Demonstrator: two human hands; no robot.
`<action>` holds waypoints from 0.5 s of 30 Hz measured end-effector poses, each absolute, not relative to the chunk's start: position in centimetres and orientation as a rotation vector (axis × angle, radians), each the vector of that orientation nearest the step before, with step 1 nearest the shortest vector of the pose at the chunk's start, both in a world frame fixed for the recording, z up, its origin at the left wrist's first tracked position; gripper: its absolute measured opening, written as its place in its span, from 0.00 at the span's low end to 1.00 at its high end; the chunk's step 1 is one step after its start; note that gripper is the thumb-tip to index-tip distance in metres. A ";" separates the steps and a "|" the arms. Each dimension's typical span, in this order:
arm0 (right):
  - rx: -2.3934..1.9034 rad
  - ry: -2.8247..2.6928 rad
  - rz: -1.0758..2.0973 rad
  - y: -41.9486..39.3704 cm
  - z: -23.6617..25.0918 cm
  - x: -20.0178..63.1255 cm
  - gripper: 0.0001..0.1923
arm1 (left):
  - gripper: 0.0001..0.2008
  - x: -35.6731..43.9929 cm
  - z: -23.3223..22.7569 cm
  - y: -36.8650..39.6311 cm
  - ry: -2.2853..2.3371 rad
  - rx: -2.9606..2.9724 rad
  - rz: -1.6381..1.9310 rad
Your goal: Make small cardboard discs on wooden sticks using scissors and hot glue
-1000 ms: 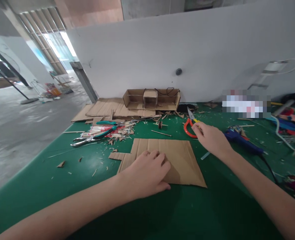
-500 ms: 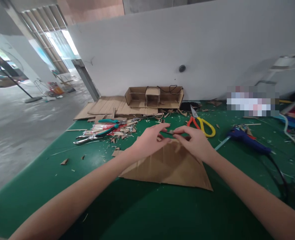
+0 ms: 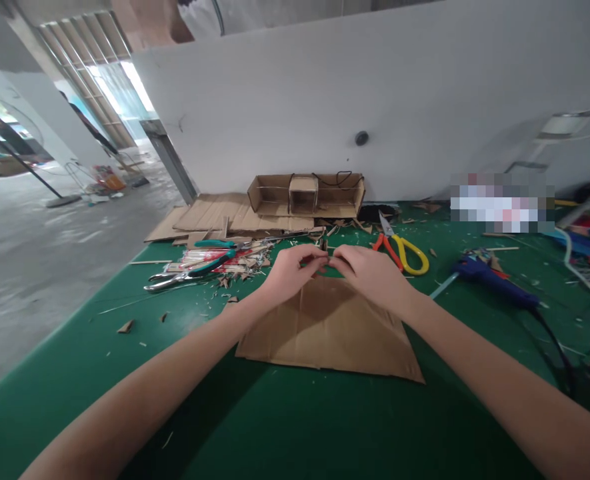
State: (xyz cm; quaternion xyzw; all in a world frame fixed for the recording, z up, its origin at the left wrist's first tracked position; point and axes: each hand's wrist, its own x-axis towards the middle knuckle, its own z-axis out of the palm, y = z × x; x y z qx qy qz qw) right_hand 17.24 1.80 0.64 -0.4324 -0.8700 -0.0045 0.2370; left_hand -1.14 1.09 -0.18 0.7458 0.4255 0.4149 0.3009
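My left hand (image 3: 296, 270) and my right hand (image 3: 369, 270) meet above the far edge of a brown cardboard sheet (image 3: 335, 333). Thumb and fingers are pinched together on both. A small dark strip (image 3: 324, 247) sticks up at the meeting fingertips; most of it is covered, and its kind is unclear. Beneath my wrists the cardboard lies on the green table (image 3: 185, 393), wide edge toward me. Scissors (image 3: 402, 250) with one red and one yellow handle rest just right of my right hand.
Teal-handled pliers (image 3: 199, 267) lie at left on thin sticks and cardboard scraps. A cardboard box with compartments (image 3: 269, 197) stands against the white panel (image 3: 275, 100). On the right is a blue glue gun (image 3: 499, 280) with its cord. Behind the panel, part of a person (image 3: 159, 20) shows.
My hands have come closer together, the right one moving left. The dark strip, earlier stretched between the fingertips, now mostly disappears behind them. A person has appeared behind the panel.
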 end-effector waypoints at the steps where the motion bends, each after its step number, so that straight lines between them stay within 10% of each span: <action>1: -1.152 -2.432 -0.160 2.1 0.9 17.0 0.12 | 0.10 -1.0 -0.4 1.3 1.129 1.834 1.133; 6: -1.092 -2.520 -0.579 2.5 1.5 15.7 0.12 | 0.10 -2.1 -0.7 2.6 1.290 1.557 1.274; 15: -1.780 -1.991 -0.291 6.0 0.5 20.8 0.18 | 0.16 -7.6 -0.3 4.6 2.012 2.049 1.082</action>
